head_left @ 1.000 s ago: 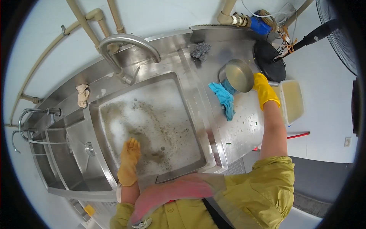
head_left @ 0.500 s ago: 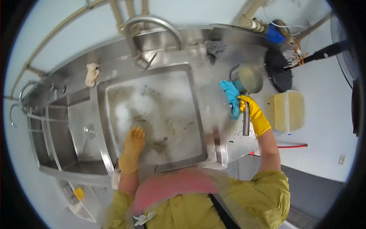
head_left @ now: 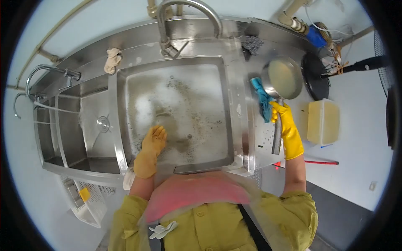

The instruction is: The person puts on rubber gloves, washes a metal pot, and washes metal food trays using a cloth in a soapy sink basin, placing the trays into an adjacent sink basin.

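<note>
My right hand, in a yellow rubber glove, has its fingers wrapped round the handle of a metal saucepan. Cloudy liquid fills the pan, which is over the steel counter at the right. A blue cloth lies against the pan's left side. Over the left part of the large sink is my left hand, in a paler yellow glove, with its fingers extended and nothing visible in them. Foamy, dirty water fills this sink. The water hides whatever lies at its bottom.
A curved tap rises behind the sink. Smaller sinks are at the left. A beige cloth lies on the back ledge, a grey scrubber at the back right. Right of the pan are a black round base and a plastic container.
My right hand has moved from the pan's right side to its handle, which now points toward me. The camera view has shifted. My left hand remains over the sink's left part.
</note>
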`<state>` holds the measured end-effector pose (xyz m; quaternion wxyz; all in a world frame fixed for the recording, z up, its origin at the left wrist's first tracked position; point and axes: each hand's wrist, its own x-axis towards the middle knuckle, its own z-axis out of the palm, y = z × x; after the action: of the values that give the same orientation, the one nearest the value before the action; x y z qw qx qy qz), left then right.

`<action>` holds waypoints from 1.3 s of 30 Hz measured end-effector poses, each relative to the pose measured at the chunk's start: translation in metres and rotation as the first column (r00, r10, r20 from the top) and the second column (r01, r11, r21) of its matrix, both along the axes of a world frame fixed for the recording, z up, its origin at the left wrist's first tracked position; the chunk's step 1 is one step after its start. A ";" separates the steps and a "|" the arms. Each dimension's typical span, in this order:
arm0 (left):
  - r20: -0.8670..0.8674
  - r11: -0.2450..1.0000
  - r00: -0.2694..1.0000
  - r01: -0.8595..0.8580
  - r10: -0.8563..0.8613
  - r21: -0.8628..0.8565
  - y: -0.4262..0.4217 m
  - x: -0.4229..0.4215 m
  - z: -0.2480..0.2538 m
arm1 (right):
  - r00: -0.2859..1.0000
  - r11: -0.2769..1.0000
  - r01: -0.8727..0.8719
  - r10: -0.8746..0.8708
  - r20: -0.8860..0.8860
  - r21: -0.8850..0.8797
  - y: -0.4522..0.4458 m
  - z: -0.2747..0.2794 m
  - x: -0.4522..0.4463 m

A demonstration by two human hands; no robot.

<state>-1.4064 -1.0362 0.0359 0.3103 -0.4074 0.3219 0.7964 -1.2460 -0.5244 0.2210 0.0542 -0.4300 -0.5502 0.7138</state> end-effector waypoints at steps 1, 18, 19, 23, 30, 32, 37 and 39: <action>0.010 1.000 1.000 -0.014 0.014 -0.004 0.003 0.002 0.001 | 1.000 1.000 -0.031 0.031 0.005 0.004 -0.008 0.004 0.001; -0.111 0.980 0.976 -0.195 0.190 -0.036 -0.049 0.022 -0.028 | 0.844 0.888 -0.453 0.457 0.280 -0.081 -0.180 -0.034 -0.023; -0.099 0.974 0.971 -0.221 0.216 -0.046 -0.052 0.025 -0.027 | 0.839 0.884 -0.453 0.466 0.280 -0.113 -0.185 -0.038 -0.024; -0.072 0.958 0.958 -0.282 0.278 -0.049 -0.064 0.040 -0.024 | 0.820 0.869 -0.484 0.491 0.294 -0.102 -0.201 -0.041 -0.029; -0.035 0.963 0.964 -0.266 0.265 -0.036 -0.066 0.044 -0.016 | 0.850 0.892 -0.452 0.432 0.303 -0.004 -0.199 -0.043 -0.034; -0.048 0.964 0.963 -0.267 0.266 -0.017 -0.064 0.043 -0.015 | 0.866 0.903 -0.428 0.403 0.296 0.025 -0.194 -0.040 -0.033; -0.091 0.972 0.970 -0.232 0.228 -0.042 -0.061 0.040 -0.014 | 0.890 0.920 -0.385 0.351 0.291 0.068 -0.183 -0.028 -0.026; -0.108 0.977 0.975 -0.200 0.193 -0.068 -0.060 0.039 -0.012 | 0.897 0.924 -0.378 0.351 0.269 0.054 -0.182 -0.021 -0.024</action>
<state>-1.3676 -1.0964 0.0239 0.1971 -0.4083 0.3262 0.8295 -1.2698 -0.7069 0.1998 -0.1290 -0.4037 -0.6598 0.6205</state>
